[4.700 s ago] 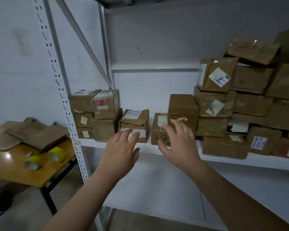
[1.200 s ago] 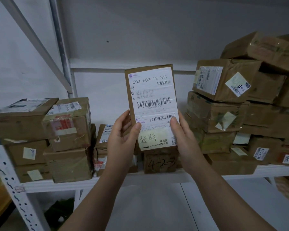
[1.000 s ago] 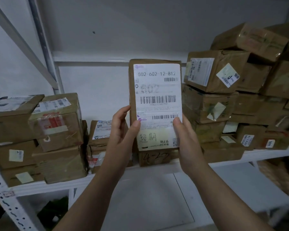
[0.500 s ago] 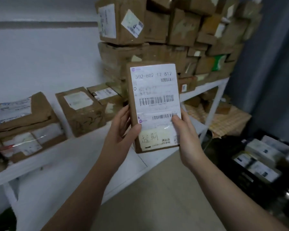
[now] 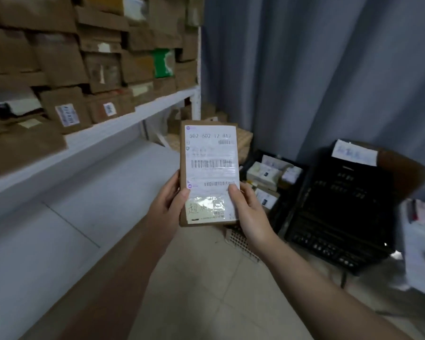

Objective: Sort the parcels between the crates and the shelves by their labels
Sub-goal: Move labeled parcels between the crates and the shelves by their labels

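I hold a flat brown parcel [image 5: 210,155] upright in front of me, its white shipping label and a yellowish handwritten note facing me. My left hand [image 5: 168,204] grips its lower left edge and my right hand [image 5: 247,209] grips its lower right edge, thumbs on the label. Behind the parcel, on the floor, a black crate [image 5: 281,207] holds several white-labelled parcels. A second black crate [image 5: 341,212] stands beside it on the right with a paper sign [image 5: 353,153] on its back. The white shelf [image 5: 123,121] at the left carries stacked brown parcels [image 5: 66,69].
A grey curtain [image 5: 317,69] hangs behind the crates. More brown parcels [image 5: 243,141] sit on the floor past the shelf's end post [image 5: 196,69]. A white surface [image 5: 420,241] with papers juts in at the right edge. Beige floor tiles [image 5: 206,290] lie below my arms.
My view has swung right, away from the shelf toward the black crates on the floor. The parcel stays in both hands and now sits lower in view, in front of the crates.
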A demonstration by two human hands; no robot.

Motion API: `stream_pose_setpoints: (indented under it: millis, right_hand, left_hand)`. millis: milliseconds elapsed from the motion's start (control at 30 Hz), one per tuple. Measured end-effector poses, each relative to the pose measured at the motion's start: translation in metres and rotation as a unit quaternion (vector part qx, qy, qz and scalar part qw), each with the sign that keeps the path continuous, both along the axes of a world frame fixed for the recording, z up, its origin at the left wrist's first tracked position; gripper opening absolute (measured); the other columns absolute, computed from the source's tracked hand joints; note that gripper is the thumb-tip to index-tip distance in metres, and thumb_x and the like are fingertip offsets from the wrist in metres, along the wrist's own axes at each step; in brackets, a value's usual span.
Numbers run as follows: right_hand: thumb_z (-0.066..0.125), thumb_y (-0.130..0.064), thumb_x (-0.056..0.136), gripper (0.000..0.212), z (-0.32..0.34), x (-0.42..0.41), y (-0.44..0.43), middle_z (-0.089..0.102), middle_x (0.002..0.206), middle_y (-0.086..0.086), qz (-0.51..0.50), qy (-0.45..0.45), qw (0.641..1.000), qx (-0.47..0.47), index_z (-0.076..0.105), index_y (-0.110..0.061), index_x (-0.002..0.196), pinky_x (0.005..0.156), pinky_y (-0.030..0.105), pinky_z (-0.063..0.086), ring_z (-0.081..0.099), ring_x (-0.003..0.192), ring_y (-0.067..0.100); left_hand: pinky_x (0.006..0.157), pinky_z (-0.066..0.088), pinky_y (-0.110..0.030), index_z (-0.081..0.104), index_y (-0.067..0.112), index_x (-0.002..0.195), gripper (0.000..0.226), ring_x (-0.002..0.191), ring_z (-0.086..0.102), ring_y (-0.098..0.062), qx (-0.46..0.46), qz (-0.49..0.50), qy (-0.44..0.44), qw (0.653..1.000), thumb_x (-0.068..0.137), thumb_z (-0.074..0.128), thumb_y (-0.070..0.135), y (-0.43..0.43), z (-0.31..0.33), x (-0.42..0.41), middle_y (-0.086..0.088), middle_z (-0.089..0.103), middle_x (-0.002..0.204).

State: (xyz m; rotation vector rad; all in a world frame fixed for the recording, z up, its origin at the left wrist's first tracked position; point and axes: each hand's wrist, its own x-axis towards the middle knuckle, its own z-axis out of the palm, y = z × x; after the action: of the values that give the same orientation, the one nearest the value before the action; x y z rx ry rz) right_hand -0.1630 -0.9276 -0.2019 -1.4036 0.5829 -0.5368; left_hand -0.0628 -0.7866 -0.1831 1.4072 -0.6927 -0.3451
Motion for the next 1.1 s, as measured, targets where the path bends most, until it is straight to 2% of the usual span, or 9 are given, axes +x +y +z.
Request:
stream_pose_setpoints:
  millis: [133, 300, 467, 700, 800, 900, 967, 1033, 1100]
  right_hand:
    - [0.056, -0.054, 0.089, 0.055, -0.024, -0.021, -0.044, 0.067, 0.112, -0.007, -0.006, 0.044, 0.998, 0.036, 0.044, -0.026, 0.134, 0.083, 0.029, 0.054, 0.068, 0.096, 0.006]
    - [0.058, -0.057, 0.087, 0.064, -0.049, -0.026, -0.092, 0.064, 0.119, -0.006, -0.004, 0.085, 0.992, 0.089, 0.038, -0.027, 0.139, 0.083, 0.026, 0.053, 0.066, 0.100, 0.009]
    - [0.070, -0.057, 0.076, 0.083, -0.069, -0.001, -0.149, 0.060, 0.127, -0.008, -0.012, 0.091, 0.988, 0.123, 0.031, -0.033, 0.145, 0.098, 0.042, 0.049, 0.062, 0.110, 0.014]
    - [0.072, -0.036, 0.083, 0.070, -0.085, 0.084, -0.236, 0.064, 0.121, -0.019, 0.004, 0.060, 0.988, 0.143, 0.031, -0.055, 0.136, 0.070, 0.017, 0.054, 0.065, 0.102, 0.003]
    - [0.075, -0.032, 0.079, 0.062, -0.090, 0.112, -0.279, 0.067, 0.115, -0.017, -0.035, 0.058, 0.987, 0.143, 0.042, -0.054, 0.127, 0.070, 0.018, 0.055, 0.066, 0.100, 0.004]
    - [0.081, -0.030, 0.071, 0.060, -0.097, 0.127, -0.324, 0.070, 0.107, -0.016, -0.087, 0.082, 0.983, 0.140, 0.047, -0.056, 0.113, 0.072, 0.020, 0.055, 0.068, 0.097, 0.006]
    - [0.083, -0.029, 0.070, 0.054, -0.102, 0.130, -0.354, 0.069, 0.106, -0.014, -0.110, 0.104, 0.979, 0.134, 0.050, -0.056, 0.103, 0.072, 0.021, 0.055, 0.069, 0.095, 0.008]
    - [0.083, -0.031, 0.068, 0.059, -0.105, 0.129, -0.385, 0.069, 0.108, -0.011, -0.111, 0.127, 0.977, 0.130, 0.049, -0.048, 0.113, 0.072, 0.022, 0.056, 0.069, 0.095, 0.011]
    - [0.081, -0.029, 0.070, 0.065, -0.107, 0.127, -0.417, 0.072, 0.102, -0.014, -0.084, 0.140, 0.978, 0.131, 0.046, -0.043, 0.123, 0.068, 0.017, 0.054, 0.070, 0.092, 0.009]
  left_hand:
    - [0.068, 0.051, -0.011, 0.050, 0.039, 0.129, 0.037, 0.099, 0.064, 0.002, 0.054, -0.037, 0.022, 0.998, 0.100, 0.042, 0.018, -0.052, -0.024, -0.009, 0.026, 0.066, 0.110]
    - [0.065, 0.049, -0.007, 0.051, 0.030, 0.132, 0.034, 0.096, 0.063, 0.007, 0.107, -0.061, 0.026, 0.992, 0.101, 0.041, 0.020, -0.111, -0.055, 0.003, 0.030, 0.065, 0.108]
    - [0.081, 0.055, -0.026, 0.051, 0.025, 0.134, 0.036, 0.105, 0.064, -0.009, 0.147, -0.074, 0.088, 0.982, 0.099, 0.044, 0.031, -0.174, -0.093, 0.048, 0.004, 0.064, 0.123]
    - [0.066, 0.048, -0.012, 0.050, 0.062, 0.105, 0.022, 0.091, 0.063, 0.009, 0.185, -0.095, 0.120, 0.971, 0.098, 0.043, 0.043, -0.278, -0.111, 0.136, 0.027, 0.066, 0.102]
    - [0.080, 0.049, -0.019, 0.045, 0.055, 0.121, 0.031, 0.101, 0.059, 0.010, 0.201, -0.158, 0.102, 0.961, 0.094, 0.051, 0.041, -0.320, -0.112, 0.177, 0.028, 0.062, 0.113]
    - [0.097, 0.042, -0.023, 0.030, 0.041, 0.141, 0.060, 0.113, 0.045, 0.016, 0.250, -0.207, -0.030, 0.945, 0.094, 0.056, 0.014, -0.366, -0.109, 0.214, 0.023, 0.043, 0.134]
    - [0.107, 0.028, -0.025, 0.014, 0.040, 0.147, 0.082, 0.135, 0.026, -0.001, 0.307, -0.241, -0.222, 0.894, 0.088, 0.059, 0.006, -0.400, -0.107, 0.232, 0.014, 0.015, 0.152]
    - [0.114, 0.012, -0.036, -0.006, 0.045, 0.147, 0.102, 0.144, -0.007, -0.015, 0.343, -0.282, -0.422, 0.790, 0.082, 0.068, 0.017, -0.437, -0.105, 0.245, 0.018, -0.019, 0.153]
    - [0.111, -0.016, -0.039, -0.030, 0.050, 0.136, 0.115, 0.135, -0.038, -0.013, 0.351, -0.326, -0.558, 0.678, 0.080, 0.070, 0.035, -0.478, -0.105, 0.256, 0.015, -0.041, 0.146]
